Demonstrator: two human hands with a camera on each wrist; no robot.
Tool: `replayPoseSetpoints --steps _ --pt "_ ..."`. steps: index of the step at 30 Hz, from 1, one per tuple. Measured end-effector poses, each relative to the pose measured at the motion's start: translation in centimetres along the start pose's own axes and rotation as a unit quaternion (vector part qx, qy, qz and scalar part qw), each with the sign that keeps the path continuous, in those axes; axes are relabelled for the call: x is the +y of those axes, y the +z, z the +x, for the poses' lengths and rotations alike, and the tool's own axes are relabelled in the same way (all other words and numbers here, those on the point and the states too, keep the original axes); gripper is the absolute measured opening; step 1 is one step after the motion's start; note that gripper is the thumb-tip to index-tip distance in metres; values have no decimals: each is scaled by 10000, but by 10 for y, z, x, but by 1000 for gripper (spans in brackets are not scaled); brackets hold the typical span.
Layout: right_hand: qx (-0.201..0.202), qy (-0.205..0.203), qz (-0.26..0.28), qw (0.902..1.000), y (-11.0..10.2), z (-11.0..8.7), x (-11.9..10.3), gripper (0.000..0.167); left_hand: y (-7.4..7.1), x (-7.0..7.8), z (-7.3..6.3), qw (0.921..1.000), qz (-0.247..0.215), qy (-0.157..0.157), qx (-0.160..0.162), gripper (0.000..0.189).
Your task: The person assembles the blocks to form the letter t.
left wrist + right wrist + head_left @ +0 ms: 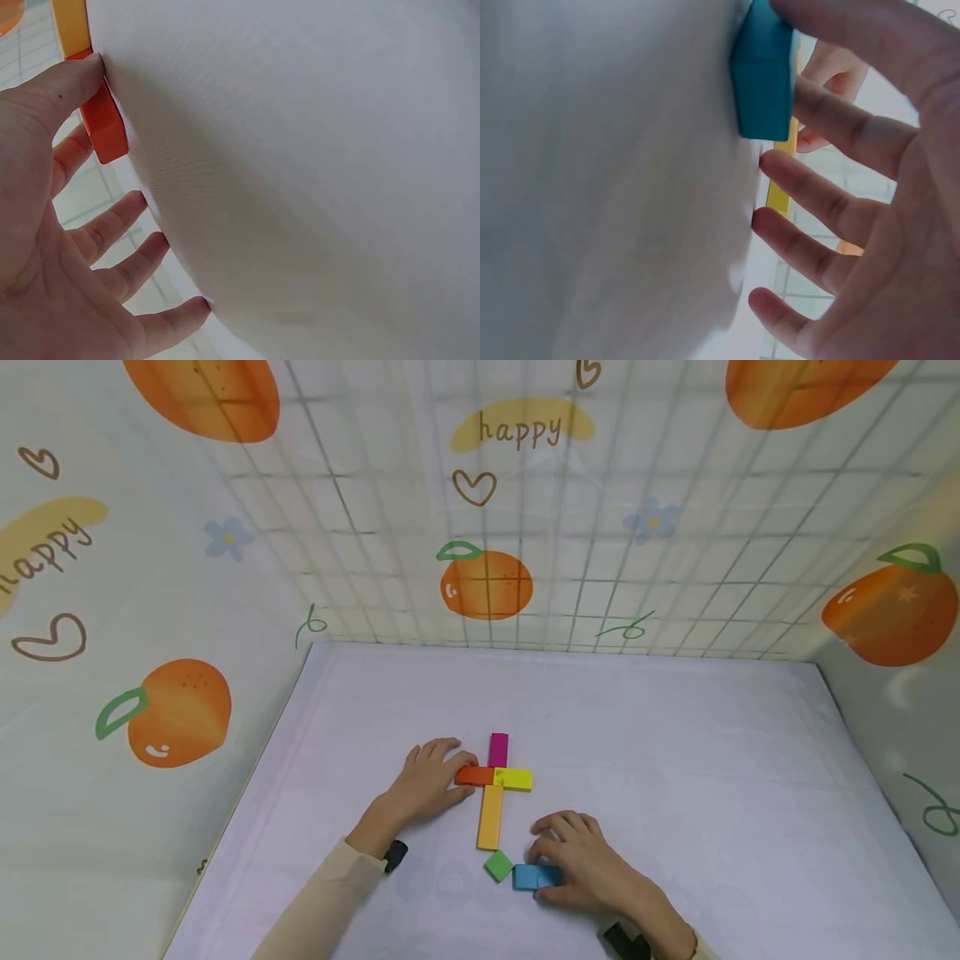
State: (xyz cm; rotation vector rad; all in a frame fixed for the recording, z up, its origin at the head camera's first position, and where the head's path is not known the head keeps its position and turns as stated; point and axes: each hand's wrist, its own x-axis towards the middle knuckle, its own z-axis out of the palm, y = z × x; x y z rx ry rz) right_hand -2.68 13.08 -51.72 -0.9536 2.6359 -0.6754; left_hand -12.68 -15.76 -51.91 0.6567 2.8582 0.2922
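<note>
My left hand (pixel 429 781) has its thumb and index finger on opposite sides of a red-orange block (pixel 475 776), pinching it flat on the table; its other fingers spread on the white surface. The block meets a yellow block (pixel 519 780) end to end. Above that joint lies a magenta block (pixel 498 750), and a long amber block (pixel 490 818) runs down from it. A green square block (pixel 498 866), turned cornerwise, lies at the amber one's lower end. To its right, my right hand (pixel 588 864) pinches a blue block (pixel 525 877) with thumb and index finger, partly covering it.
The blocks lie on a white-covered table (pixel 675 735). Behind and beside it stand cloth walls printed with oranges (pixel 486 585), hearts and grid lines. Dark devices (pixel 626 941) are strapped at both wrists.
</note>
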Motion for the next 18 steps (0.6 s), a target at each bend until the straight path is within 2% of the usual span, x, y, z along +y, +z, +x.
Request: replayPoseSetpoints --steps 12,15,18 --pt "-128 29 99 9999 1 1 1 34 5 -3 0 10000 19 -17 14 47" --pt "-45 60 219 9997 -2 0 1 34 3 -2 -1 10000 13 -3 3 49" --pt "224 130 351 9990 -5 0 2 31 1 -3 -3 10000 -65 9 17 54"
